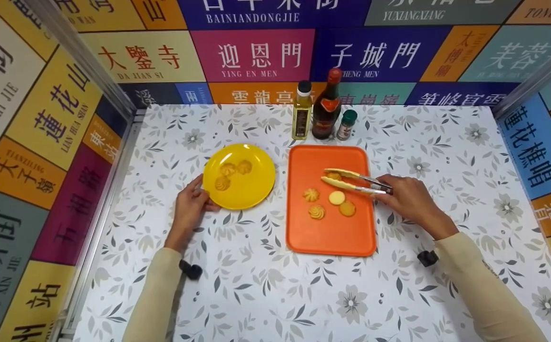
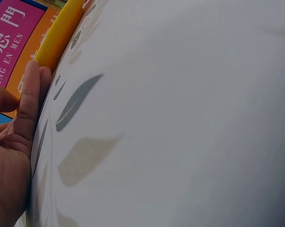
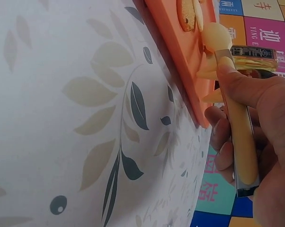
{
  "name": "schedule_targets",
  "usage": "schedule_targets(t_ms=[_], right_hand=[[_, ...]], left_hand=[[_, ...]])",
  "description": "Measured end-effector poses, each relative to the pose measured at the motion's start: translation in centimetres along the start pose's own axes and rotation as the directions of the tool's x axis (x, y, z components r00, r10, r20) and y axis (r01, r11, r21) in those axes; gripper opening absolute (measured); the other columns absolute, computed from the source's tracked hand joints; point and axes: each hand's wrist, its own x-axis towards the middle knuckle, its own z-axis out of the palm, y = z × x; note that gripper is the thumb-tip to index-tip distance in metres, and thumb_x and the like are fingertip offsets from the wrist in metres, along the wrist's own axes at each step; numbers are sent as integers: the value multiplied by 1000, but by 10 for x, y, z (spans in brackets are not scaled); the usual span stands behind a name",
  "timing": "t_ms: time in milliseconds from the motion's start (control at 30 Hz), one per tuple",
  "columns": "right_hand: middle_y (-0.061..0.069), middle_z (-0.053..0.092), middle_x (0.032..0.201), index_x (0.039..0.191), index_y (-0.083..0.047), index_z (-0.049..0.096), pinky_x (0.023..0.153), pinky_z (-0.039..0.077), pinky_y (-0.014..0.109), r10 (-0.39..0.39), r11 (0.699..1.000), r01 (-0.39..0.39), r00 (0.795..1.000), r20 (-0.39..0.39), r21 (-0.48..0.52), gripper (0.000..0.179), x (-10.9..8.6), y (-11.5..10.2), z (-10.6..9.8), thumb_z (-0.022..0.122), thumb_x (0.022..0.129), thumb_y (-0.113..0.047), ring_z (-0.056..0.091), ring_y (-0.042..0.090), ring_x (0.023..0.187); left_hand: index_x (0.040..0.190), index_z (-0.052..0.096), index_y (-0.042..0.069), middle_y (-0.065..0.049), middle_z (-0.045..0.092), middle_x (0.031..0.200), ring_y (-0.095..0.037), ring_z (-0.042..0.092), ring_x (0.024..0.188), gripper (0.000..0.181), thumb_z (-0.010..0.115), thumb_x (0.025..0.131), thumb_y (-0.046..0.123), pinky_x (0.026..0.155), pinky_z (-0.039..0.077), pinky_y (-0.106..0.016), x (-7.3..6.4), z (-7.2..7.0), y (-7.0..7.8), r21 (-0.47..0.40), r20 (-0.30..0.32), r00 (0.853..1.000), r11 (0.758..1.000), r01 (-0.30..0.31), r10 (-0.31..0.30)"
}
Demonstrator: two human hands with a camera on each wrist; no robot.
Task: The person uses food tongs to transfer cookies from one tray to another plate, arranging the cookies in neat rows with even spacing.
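- While the right grip (image 1: pixel 410 197) clasped the tongs (image 1: pixel 353 187), their tips partly hid a cookie (image 1: pixel 333 175) on the tray (image 1: pixel 330 237).
- Left grip (image 1: pixel 192 199) touched the plate (image 1: pixel 258 190), mostly cut off in the left wrist view; whether it pinched, I could not tell.

Soft shadows — dim wrist views

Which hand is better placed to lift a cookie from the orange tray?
Probably the right hand: it holds the tongs over the orange tray, a cookie apparently between their tips. The left hand touches the yellow plate.
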Motion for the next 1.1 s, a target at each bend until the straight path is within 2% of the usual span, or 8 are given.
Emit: schedule_targets(t_ms=[233,433,533,733,967,1100], right_hand=[[10,76,87,122,2,78,64,51,43,-17,1000,17,999,-32,5,41,1,-3,1,91,93,-24,62,27,69],[14,79,93,121,1,78,66,55,47,-43,999,43,998,-49,10,39,2,-6,2,90,94,-24,68,31,73],[15,79,96,123,1,78,66,56,47,-43,999,43,998,-46,11,40,4,-9,2,89,95,-25,69,32,75],[11,76,88,128,2,77,65,55,42,-36,999,37,999,-30,14,44,7,-15,1,88,97,-27,65,27,71],[14,78,96,131,3,75,69,60,42,-35,999,35,999,-3,28,44,11,-22,1,85,99,-25,67,26,75],[10,75,87,126,3,75,64,55,38,-60,998,60,998,-10,28,39,14,-26,0,86,99,-23,61,23,70]], left_hand=[[167,44,3,-20,70,90,-28,78,70,61,56,108,-2,70,71,-40,0,0,2,4,2,1000,1000,7,-7],[168,44,6,-23,72,92,-29,79,71,61,55,109,0,71,71,-41,0,0,3,17,4,1000,1000,18,-18],[168,44,7,-23,72,92,-29,79,71,61,56,109,0,70,71,-42,0,0,3,22,1,1000,1000,16,-16],[168,44,5,-22,70,89,-30,79,70,61,56,109,0,70,71,-42,1,0,2,29,-5,1000,999,18,-18],[169,43,5,-21,71,89,-30,79,72,63,58,108,1,72,71,-41,1,0,2,44,-14,999,998,37,-36],[168,44,5,-20,71,87,-30,79,70,62,58,107,0,71,71,-41,1,1,2,29,-14,999,999,35,-34]])
